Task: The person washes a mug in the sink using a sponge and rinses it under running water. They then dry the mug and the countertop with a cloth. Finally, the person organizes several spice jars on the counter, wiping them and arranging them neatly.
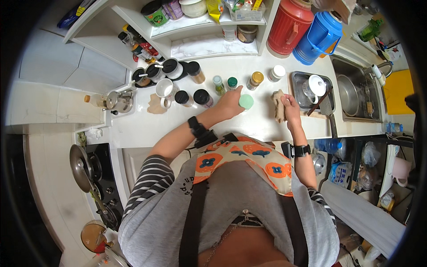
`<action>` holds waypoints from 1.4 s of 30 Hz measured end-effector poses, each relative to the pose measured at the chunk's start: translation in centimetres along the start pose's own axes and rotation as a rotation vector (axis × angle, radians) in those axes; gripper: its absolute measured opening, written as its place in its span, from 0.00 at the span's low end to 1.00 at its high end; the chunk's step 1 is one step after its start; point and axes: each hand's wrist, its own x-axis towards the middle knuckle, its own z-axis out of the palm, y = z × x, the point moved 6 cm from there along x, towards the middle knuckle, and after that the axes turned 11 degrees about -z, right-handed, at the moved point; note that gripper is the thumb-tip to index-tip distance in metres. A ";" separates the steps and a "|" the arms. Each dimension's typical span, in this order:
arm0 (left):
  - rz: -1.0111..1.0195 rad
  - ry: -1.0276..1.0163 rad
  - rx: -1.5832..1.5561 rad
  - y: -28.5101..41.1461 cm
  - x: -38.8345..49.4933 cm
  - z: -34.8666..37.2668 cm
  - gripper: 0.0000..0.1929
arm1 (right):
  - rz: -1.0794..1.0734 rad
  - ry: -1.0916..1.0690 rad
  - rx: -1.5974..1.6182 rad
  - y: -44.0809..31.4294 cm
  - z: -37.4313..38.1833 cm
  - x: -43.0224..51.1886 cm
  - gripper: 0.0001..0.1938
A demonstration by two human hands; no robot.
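My left hand [230, 101] is around the left side of a jar with a light-green lid [246, 101], its index finger stretched past the lid; the jar's body is hidden below. Pinched in my right hand [291, 108] is a crumpled tan cloth [279, 106] over the white countertop [257, 124]. Just beyond my left fingertips stand a dark-green-capped bottle [232, 82] and a pale-capped bottle [218, 85]. Farther right are a gold-lidded jar [255, 80] and a white-lidded jar [277, 73].
Black-lidded jars [202, 97], a white mug [166, 90] and a brown cloth [156, 105] are on the left. At right, a metal tray [298, 77] holds a white lidded cup [315, 87]. Red [287, 28] and blue [315, 40] thermos flasks stand behind, near the sink [347, 68].
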 end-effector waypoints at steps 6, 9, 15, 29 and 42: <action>-0.211 -0.021 -0.577 -2.0 9.3 -11.9 0.20 | 0.069 0.020 0.202 1.1 -0.4 0.0 0.12; -0.484 0.097 -0.444 -5.7 15.4 -13.5 0.32 | 0.122 -0.027 0.360 0.9 0.4 0.0 0.13; -0.418 -0.001 0.404 -10.4 27.0 -11.7 0.49 | 0.126 -0.005 0.535 0.5 -0.1 0.0 0.15; -0.174 0.347 -0.097 -8.8 18.6 -11.7 0.43 | 0.138 -0.051 0.477 -0.3 -0.6 0.3 0.16; 0.380 0.194 0.082 10.6 4.4 -10.5 0.31 | -1.180 0.065 -0.610 -22.8 10.2 -3.2 0.14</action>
